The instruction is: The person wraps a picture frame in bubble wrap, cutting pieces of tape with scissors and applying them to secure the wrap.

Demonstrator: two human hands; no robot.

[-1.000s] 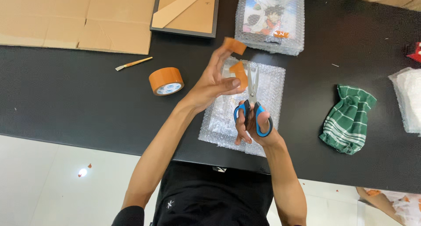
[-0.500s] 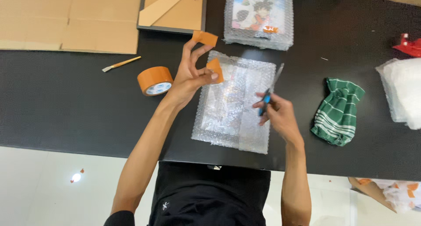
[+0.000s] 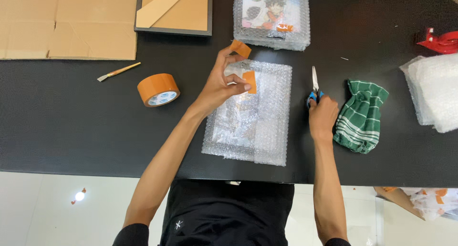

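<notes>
Black table [image 3: 71, 126] | left hand [image 3: 222, 86] pinches tape strip [image 3: 241, 49] | right hand [image 3: 323, 116] grips scissors [image 3: 314, 86]

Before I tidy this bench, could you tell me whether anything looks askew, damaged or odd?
Nothing looks damaged or spilled. The bubble-wrapped parcel lies slightly skewed to the table edge. The left hand holds loose strips of orange tape above it. The right hand rests on the scissors, blades pointing away, beside the green cloth.

Orange tape strips [image 3: 242, 49] pinched above flat bubble-wrapped parcel [image 3: 250, 115]; blue-handled scissors [image 3: 314, 86] on black table beside it.
</notes>
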